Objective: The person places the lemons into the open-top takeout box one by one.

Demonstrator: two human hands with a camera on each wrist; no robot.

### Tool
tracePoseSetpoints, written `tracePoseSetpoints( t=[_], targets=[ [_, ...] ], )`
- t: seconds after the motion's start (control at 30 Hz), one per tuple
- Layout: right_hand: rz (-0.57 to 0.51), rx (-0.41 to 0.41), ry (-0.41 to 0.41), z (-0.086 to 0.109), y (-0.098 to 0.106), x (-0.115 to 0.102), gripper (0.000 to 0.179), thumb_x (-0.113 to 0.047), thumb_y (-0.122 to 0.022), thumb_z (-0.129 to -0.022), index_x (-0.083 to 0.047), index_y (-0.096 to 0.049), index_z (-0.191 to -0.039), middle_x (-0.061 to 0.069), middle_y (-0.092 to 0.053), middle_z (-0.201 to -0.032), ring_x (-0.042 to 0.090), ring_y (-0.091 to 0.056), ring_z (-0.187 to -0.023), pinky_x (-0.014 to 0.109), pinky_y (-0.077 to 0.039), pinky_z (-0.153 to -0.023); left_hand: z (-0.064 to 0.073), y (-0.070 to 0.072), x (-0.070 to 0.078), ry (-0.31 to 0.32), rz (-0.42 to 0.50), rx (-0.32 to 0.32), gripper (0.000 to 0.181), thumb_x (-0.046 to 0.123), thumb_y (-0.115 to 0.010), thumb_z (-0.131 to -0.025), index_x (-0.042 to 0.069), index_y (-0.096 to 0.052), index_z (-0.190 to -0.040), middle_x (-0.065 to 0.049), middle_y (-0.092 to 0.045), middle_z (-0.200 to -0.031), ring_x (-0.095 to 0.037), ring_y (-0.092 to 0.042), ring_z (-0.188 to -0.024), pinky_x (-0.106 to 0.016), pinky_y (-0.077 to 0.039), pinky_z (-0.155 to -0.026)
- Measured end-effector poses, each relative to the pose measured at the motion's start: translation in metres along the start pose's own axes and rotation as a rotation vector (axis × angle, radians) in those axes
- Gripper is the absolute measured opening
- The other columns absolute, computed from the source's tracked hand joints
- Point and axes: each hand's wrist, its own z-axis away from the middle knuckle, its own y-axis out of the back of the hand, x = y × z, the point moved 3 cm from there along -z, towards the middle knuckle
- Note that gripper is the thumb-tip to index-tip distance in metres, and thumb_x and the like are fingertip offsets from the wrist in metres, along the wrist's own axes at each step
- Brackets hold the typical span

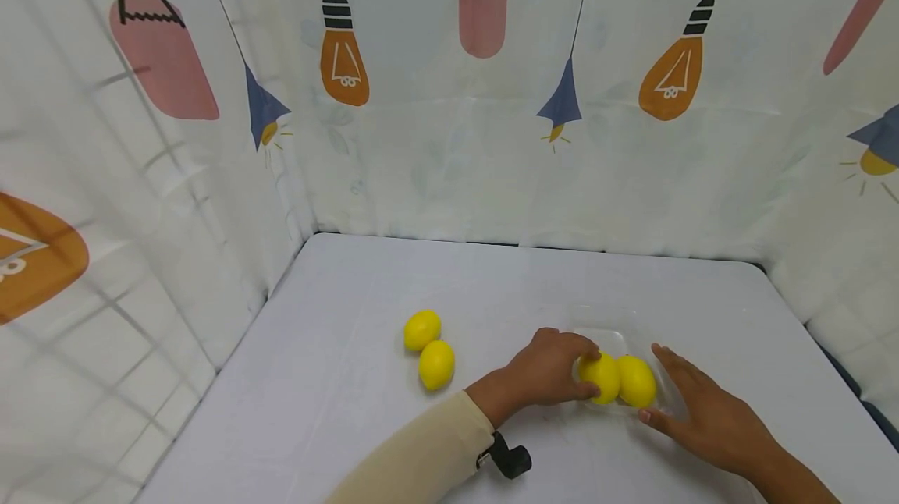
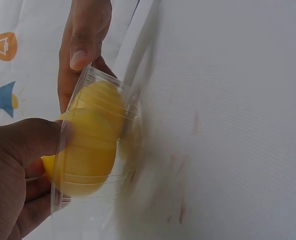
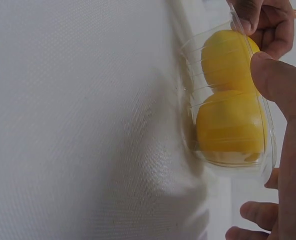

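Note:
A clear plastic container [image 1: 608, 341] stands on the table with two yellow lemons side by side in it. My left hand [image 1: 551, 369] grips the left lemon [image 1: 598, 379], thumb on the near side and fingers on the far side. Beside it, touching, sits the right lemon [image 1: 637, 382]. My right hand [image 1: 716, 420] is spread around the container's right end, its thumb right at the rim in the right wrist view and its other fingers extended. Through the clear wall [image 3: 228, 159] both lemons show low inside the container.
Two more lemons lie on the white table [image 1: 337, 426] left of my hands, a far one [image 1: 422, 330] and a nearer one [image 1: 437, 364]. A white curtain [image 1: 435, 168] printed with lamps surrounds the table's back and sides. A small black device [image 1: 511, 460] sits at my left wrist.

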Motion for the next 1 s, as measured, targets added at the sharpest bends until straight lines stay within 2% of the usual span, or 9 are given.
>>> tracePoseSetpoints(
  t=[0.17,0.4,0.5,0.7,0.93,1.0],
  targets=[
    [-0.002,-0.001,-0.004,0.0003,-0.0004,0.0003,0.108,-0.077,-0.061,-0.086,-0.019,-0.015,-0.165,0.026,-0.036,-0.157,0.051,-0.047,-0.132,0.072,-0.049,-0.083,-0.0008,0.0012,0.0018,0.0,-0.026,-0.02,0.047,0.045,-0.08,-0.089,0.023,-0.07,-0.129,0.018,-0.065,-0.128,-0.006,-0.054,-0.109,-0.024,-0.041,-0.099],
    [-0.003,0.013,-0.003,0.0012,0.0001,-0.0015,0.109,-0.077,-0.062,-0.085,-0.019,-0.016,-0.165,0.025,-0.037,-0.157,0.05,-0.047,-0.132,0.071,-0.049,-0.084,-0.0011,0.001,0.0018,0.018,0.011,-0.005,0.042,0.051,-0.069,-0.095,0.023,-0.071,-0.128,0.018,-0.066,-0.125,-0.007,-0.056,-0.107,-0.025,-0.044,-0.099],
    [0.0,0.01,-0.005,0.001,0.0009,-0.0028,0.109,-0.077,-0.062,-0.085,-0.018,-0.016,-0.165,0.026,-0.037,-0.157,0.051,-0.047,-0.131,0.072,-0.05,-0.084,-0.0011,-0.0001,0.0015,0.019,0.007,0.01,0.042,0.05,-0.071,-0.094,0.025,-0.071,-0.128,0.019,-0.067,-0.124,-0.005,-0.057,-0.108,-0.025,-0.043,-0.102],
    [0.004,-0.001,-0.01,-0.0002,0.0015,-0.0023,0.111,-0.078,-0.061,-0.085,-0.018,-0.015,-0.165,0.027,-0.037,-0.157,0.052,-0.047,-0.131,0.072,-0.05,-0.083,-0.0014,-0.0009,0.0039,-0.034,-0.053,0.014,0.04,0.044,-0.076,-0.092,0.027,-0.073,-0.129,0.018,-0.066,-0.127,0.0,-0.056,-0.118,-0.025,-0.039,-0.105],
    [0.002,-0.003,-0.01,-0.0004,-0.0006,0.0,0.11,-0.078,-0.061,-0.085,-0.017,-0.016,-0.165,0.027,-0.037,-0.156,0.052,-0.048,-0.13,0.071,-0.051,-0.081,-0.0028,0.0012,0.0081,-0.038,-0.106,0.014,0.04,0.043,-0.079,-0.091,0.025,-0.074,-0.126,0.017,-0.069,-0.122,0.001,-0.06,-0.113,-0.024,-0.041,-0.1],
    [0.004,-0.011,-0.015,-0.001,-0.0014,0.001,0.111,-0.079,-0.06,-0.085,-0.016,-0.016,-0.165,0.028,-0.037,-0.156,0.053,-0.048,-0.129,0.071,-0.05,-0.081,-0.0026,0.0013,0.0088,-0.032,-0.119,0.006,0.041,0.044,-0.078,-0.091,0.025,-0.074,-0.127,0.017,-0.069,-0.122,0.002,-0.06,-0.112,-0.027,-0.04,-0.103]
  ],
)
